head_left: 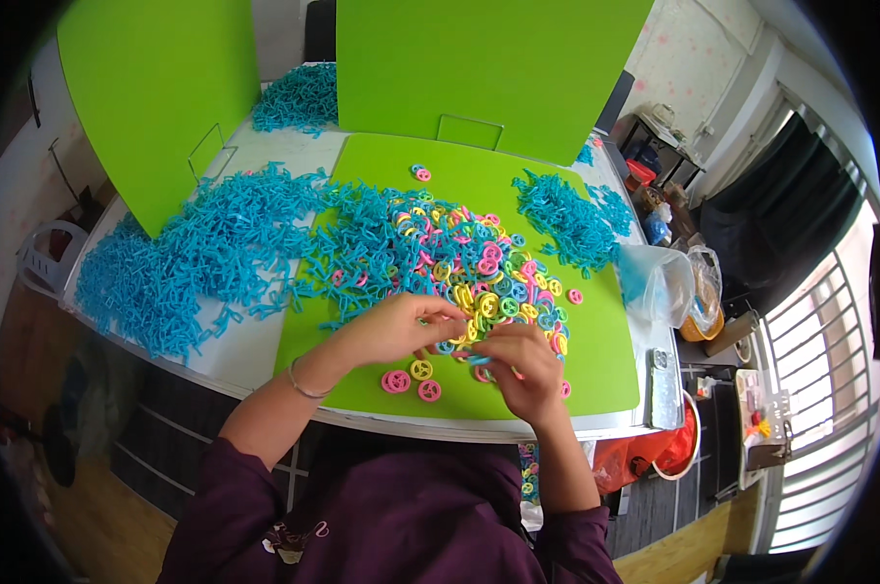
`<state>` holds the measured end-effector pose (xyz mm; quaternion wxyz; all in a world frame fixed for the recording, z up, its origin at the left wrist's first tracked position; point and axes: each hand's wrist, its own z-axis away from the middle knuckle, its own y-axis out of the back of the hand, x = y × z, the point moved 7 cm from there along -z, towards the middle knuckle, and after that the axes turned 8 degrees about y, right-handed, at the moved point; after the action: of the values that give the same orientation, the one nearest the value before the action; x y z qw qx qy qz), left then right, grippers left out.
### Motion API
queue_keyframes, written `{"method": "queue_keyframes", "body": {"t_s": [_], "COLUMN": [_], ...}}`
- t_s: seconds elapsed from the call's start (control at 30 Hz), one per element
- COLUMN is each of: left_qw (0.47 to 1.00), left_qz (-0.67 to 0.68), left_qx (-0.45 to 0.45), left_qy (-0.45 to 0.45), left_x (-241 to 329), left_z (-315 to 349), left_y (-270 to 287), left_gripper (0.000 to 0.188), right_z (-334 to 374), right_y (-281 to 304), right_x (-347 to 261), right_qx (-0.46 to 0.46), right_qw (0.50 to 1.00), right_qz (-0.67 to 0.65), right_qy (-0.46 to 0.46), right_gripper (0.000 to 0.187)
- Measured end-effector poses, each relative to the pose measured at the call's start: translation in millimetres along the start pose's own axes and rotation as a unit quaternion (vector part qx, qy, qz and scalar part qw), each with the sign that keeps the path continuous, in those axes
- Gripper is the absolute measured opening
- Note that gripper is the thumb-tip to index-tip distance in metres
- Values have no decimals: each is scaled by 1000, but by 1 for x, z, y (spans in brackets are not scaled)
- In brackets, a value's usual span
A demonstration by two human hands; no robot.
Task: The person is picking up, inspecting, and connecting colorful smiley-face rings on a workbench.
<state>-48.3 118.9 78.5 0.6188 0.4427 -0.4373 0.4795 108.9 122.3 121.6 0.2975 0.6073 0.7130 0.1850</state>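
Note:
Over the front of a green mat [595, 380] my two hands are close together, fingers bent inward. My left hand [406, 326] is pinched beside yellow spoked plastic rings [481, 300]; what its fingertips hold, if anything, is hidden. Between the fingers of my right hand [522, 368] sits a small blue plastic piece [478, 360]. Just ahead lies a mixed heap of pink, yellow, green and blue spoked rings [503, 258]. Several loose rings, among them a pink ring [429, 390], lie near the mat's front edge. Blue branched plastic pieces [362, 229] spread along the heap's left side.
A large blue pile [187, 263] covers the white table's left side; a smaller blue pile [571, 219] lies right. Upright green boards [488, 68] stand behind. At the right edge are a clear plastic bag [657, 282] and a phone [664, 389]. A red bag [654, 448] is below.

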Motion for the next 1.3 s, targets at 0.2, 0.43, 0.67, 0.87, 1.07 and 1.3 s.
{"method": "queue_keyframes", "body": {"t_s": [0.2, 0.43, 0.67, 0.87, 1.07, 1.3], "left_qw": [872, 912, 929, 879, 910, 927], "left_qz": [-426, -314, 347, 476, 408, 345], "left_qx": [197, 244, 124, 24, 68, 147], "left_qy": [-137, -102, 26, 30, 15, -11], "left_x": [-21, -42, -67, -69, -66, -73], "left_z": [58, 55, 18, 6, 3, 2], "left_y": [4, 10, -7, -40, -44, -34], "left_gripper": [25, 24, 14, 6, 13, 15], "right_z": [44, 75, 53, 49, 49, 51], "right_y": [-19, -44, -53, -57, -55, -53], "right_x": [40, 50, 35, 38, 39, 37], "right_qx": [133, 175, 114, 108, 140, 116], "right_qw": [852, 750, 774, 778, 769, 831], "right_qz": [-359, -456, -470, -469, -446, -317], "right_qy": [-358, -447, -410, -403, -436, -443], "right_gripper": [15, 13, 10, 7, 8, 8]}}
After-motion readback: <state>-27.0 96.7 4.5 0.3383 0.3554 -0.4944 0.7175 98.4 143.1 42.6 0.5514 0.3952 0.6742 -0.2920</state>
